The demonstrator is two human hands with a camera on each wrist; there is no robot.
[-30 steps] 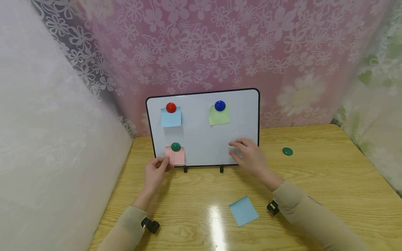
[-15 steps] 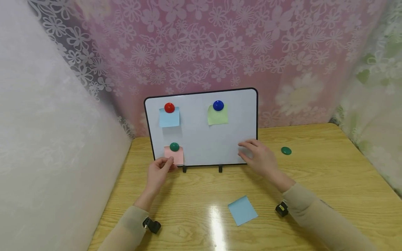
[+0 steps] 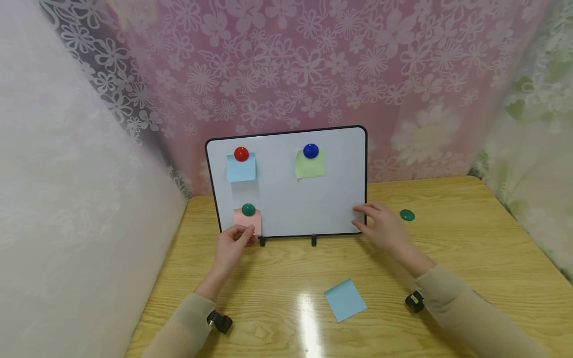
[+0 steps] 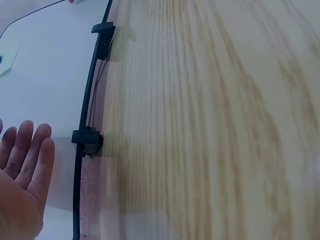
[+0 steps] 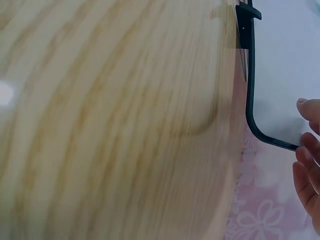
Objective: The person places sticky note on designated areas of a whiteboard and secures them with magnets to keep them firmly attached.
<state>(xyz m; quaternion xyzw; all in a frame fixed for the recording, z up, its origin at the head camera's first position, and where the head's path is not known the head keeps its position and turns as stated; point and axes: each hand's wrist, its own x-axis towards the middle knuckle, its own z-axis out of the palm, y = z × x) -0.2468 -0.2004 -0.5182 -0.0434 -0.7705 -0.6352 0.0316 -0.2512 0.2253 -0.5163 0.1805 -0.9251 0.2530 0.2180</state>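
Note:
A whiteboard (image 3: 286,201) with a black frame stands upright on the table. My left hand (image 3: 230,248) is at its lower left, thumb overlapping the lower part of a pink sticky note (image 3: 241,218) under a green magnet (image 3: 248,209). In the left wrist view the left hand's fingers (image 4: 31,160) extend nearly straight before the white surface. My right hand (image 3: 386,227) is by the board's lower right corner, thumb and forefinger spread apart with nothing between them. The right wrist view shows the right hand (image 5: 311,165) partly, beside the black frame (image 5: 252,100).
Higher on the board, a red magnet (image 3: 241,154) sits on a blue note (image 3: 241,170) and a blue magnet (image 3: 311,150) on a green note (image 3: 309,168). Another blue note (image 3: 345,300) lies on the table (image 3: 277,288) in front; a green magnet (image 3: 407,215) lies to the right.
My right hand has moved to the right along the lower board to its corner. The left hand has shifted slightly right across the pink note.

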